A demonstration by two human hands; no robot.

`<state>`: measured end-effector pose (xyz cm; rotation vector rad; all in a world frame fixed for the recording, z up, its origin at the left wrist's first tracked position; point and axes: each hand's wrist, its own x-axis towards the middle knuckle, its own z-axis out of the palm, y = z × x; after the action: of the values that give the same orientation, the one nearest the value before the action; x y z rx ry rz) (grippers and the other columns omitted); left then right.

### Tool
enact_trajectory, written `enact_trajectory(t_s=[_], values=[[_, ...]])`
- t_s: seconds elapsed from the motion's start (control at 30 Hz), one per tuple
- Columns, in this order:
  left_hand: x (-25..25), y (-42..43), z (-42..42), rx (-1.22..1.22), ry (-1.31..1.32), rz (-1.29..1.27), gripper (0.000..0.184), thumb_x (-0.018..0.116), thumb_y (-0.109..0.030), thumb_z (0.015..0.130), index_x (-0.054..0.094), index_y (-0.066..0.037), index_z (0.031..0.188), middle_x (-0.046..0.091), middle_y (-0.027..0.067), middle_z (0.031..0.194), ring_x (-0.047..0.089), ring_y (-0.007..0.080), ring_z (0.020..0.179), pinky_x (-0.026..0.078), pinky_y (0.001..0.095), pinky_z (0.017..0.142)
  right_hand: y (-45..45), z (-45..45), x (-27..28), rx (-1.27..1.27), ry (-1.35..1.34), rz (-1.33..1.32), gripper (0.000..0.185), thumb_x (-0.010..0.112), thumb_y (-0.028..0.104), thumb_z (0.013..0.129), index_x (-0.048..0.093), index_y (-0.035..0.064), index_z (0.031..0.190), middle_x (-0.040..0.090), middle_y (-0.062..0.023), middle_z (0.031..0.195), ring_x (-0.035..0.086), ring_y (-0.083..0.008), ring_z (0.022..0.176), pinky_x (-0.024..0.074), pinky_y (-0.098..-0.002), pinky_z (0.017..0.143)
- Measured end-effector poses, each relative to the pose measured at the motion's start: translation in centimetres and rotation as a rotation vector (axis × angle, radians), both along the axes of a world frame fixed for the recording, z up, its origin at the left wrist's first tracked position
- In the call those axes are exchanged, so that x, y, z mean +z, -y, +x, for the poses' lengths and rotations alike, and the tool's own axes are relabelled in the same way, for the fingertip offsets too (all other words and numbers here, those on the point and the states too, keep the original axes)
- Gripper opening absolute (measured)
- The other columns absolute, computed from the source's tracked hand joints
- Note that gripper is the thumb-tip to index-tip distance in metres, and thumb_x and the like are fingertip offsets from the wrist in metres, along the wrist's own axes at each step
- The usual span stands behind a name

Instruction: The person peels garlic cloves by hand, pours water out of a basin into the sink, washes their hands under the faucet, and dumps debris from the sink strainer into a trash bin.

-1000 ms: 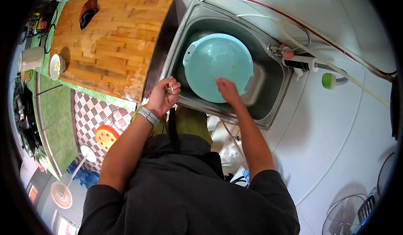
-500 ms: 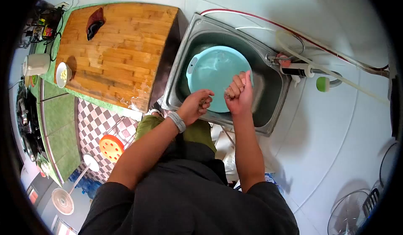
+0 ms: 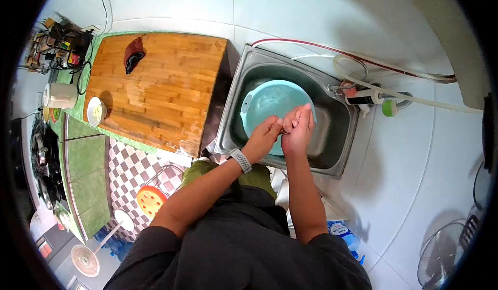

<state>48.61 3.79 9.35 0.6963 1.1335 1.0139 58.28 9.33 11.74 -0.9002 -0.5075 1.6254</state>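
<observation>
My right hand [image 3: 296, 133] is curled almost into a fist, with the thumb raised, and it hangs over the near right part of the light-blue basin [image 3: 259, 103]. My left hand [image 3: 262, 138] meets it from nine o'clock; its fingers are narrow together and touch the right fingers, but how far they close I cannot tell. A small dark spot shows between the two hands; they hide it, so I cannot say what they hold.

The basin sits inside the steel sink [image 3: 331, 130], and my hands cover one part of it. The faucet [image 3: 340, 89] is at two o'clock from my hands. Between nine and ten o'clock is the wooden board [image 3: 166, 98], carrying a white bowl [image 3: 97, 111] at nine and a dark red and black thing [image 3: 134, 57] at ten.
</observation>
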Motion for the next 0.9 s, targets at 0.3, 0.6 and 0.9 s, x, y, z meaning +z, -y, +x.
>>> enact_trajectory(t_s=[0.3,0.6,0.9], values=[[2.9,-1.3,0.5,0.002,-0.595,0.571,0.02,0.066,-0.019,0.093,0.06,0.0,0.091,0.065,0.0164,0.089,0.062,0.0332,0.083,0.049,0.0395,0.075,-0.4,0.4,-0.8,-0.202,-0.346,-0.004,0.04,0.043,0.037,0.108,0.042,0.0135,0.076,0.034,0.0031,0.063,0.036,-0.0109,0.062,0.0374,-0.0285,0.064],[3.2,-1.2,-0.5,-0.386,-0.992,0.648,0.017,0.063,-0.021,0.084,0.071,-0.008,0.092,0.069,0.0142,0.095,0.068,0.0318,0.09,0.055,0.0441,0.077,2.1,2.1,-7.1,-0.07,-0.374,-0.141,0.027,0.049,0.02,0.101,0.057,0.0079,0.077,0.06,-0.0047,0.079,0.057,-0.0157,0.065,0.0513,-0.0278,0.059],[3.5,-0.5,0.2,-0.44,-1.213,0.715,0.014,0.063,-0.014,0.08,0.07,-0.007,0.09,0.067,0.0118,0.096,0.07,0.0279,0.08,0.058,0.0392,0.069,0.0,4.2,-11.6,0.001,-1.006,-0.232,0.035,0.053,0.027,0.103,0.052,0.0119,0.072,0.043,0.0019,0.063,0.04,-0.0115,0.058,0.0387,-0.0277,0.057]])
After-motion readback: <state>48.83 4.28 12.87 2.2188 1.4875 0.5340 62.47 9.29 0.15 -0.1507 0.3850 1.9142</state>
